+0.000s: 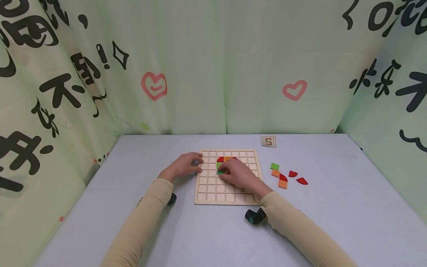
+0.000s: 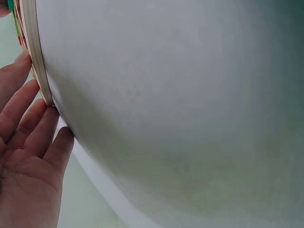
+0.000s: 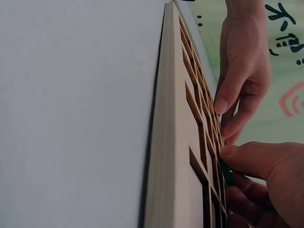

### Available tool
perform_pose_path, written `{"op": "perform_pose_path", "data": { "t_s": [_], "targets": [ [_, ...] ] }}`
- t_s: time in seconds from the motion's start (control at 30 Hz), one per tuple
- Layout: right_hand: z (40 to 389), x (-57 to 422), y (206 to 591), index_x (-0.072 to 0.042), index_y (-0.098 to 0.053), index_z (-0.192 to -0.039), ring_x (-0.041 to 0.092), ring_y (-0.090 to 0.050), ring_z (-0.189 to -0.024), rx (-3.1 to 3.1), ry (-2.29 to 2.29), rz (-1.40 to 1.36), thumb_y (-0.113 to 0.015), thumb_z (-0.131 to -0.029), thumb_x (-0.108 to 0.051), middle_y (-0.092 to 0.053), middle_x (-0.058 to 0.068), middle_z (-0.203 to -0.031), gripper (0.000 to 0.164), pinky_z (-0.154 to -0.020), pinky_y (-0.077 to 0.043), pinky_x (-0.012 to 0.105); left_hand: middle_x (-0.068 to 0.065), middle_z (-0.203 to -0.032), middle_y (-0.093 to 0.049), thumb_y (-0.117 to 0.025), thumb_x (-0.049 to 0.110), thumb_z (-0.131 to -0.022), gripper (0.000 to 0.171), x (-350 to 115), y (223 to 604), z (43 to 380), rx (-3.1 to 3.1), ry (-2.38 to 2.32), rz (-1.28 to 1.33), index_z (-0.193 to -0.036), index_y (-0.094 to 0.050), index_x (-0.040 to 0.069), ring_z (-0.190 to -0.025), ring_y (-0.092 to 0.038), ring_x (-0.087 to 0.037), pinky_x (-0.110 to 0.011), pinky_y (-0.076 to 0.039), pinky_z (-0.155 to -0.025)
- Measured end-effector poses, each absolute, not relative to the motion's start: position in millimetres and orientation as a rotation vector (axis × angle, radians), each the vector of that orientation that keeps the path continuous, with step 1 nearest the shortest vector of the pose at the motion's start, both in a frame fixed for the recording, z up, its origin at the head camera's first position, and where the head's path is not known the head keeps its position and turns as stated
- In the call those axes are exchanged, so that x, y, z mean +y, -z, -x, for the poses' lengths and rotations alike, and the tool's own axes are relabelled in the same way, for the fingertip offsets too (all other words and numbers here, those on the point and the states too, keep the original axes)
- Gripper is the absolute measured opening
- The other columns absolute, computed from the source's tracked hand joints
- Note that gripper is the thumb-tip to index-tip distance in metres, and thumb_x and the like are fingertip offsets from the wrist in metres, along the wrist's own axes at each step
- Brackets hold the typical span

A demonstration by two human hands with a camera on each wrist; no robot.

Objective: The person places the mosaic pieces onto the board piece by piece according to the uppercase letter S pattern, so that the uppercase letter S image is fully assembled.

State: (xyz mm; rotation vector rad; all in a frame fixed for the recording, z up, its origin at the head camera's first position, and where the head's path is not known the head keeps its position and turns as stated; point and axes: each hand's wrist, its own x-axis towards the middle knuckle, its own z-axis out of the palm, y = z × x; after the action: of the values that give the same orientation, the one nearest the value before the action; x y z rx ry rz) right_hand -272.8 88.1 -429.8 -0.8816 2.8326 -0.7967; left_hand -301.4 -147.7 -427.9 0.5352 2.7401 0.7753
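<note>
A wooden grid board point(image 1: 207, 193) lies on the table, its squares marked off by raised ridges. My left hand point(image 1: 184, 166) rests its fairly straight fingertips against the board's left edge, also visible in the left wrist view. Over the board's middle, my right hand point(image 1: 241, 173) pinches a dark green piece point(image 1: 219, 172) between thumb and fingers; only part of it shows. Just above sit a red rounded piece point(image 1: 220, 159), an orange square point(image 1: 228, 158) and a light green piece point(image 1: 218, 165). Another red piece point(image 1: 235, 158) peeks out behind the right hand, which hides other cells.
Right of the board lie loose pieces: a green square point(image 1: 275, 166), an orange square point(image 1: 275, 173), another orange square point(image 1: 282, 184) and several red rounded pieces point(image 1: 302, 181). A small patterned card point(image 1: 268, 141) lies at the table's back. Printed curtains point(image 1: 200, 74) surround the table.
</note>
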Motion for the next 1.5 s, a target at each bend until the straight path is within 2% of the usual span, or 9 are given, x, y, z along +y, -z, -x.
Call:
{"op": "perform_pose_path", "data": {
  "t_s": [0.3, 1.5],
  "targets": [
    [271.4, 87.2, 431.8, -0.009, -0.073, -0.103, 0.013, -0.053, -0.081, 2.874, 0.760, 0.885, -0.072, -0.088, -0.016, -0.060, 0.000, -0.095, 0.016, -0.073, -0.048, 0.028, -0.008, -0.147, -0.047, -0.072, 0.016, -0.090, 0.034, -147.1, 426.4, 299.7, 2.736, -0.780, -0.526, -0.121, -0.065, 0.005, -0.141, -0.036, -0.027, -0.040, -0.029, -0.117],
    [272.0, 85.5, 435.2, -0.012, -0.073, -0.101, 0.015, -0.055, -0.088, 2.907, 0.786, 0.774, -0.073, -0.088, -0.021, -0.061, -0.002, -0.096, 0.016, -0.080, -0.051, 0.033, -0.008, -0.147, -0.047, -0.072, 0.016, -0.090, 0.033, -146.7, 428.2, 300.5, 2.730, -0.789, -0.518, -0.120, -0.065, 0.004, -0.141, -0.035, -0.026, -0.039, -0.028, -0.117]
  ]
}}
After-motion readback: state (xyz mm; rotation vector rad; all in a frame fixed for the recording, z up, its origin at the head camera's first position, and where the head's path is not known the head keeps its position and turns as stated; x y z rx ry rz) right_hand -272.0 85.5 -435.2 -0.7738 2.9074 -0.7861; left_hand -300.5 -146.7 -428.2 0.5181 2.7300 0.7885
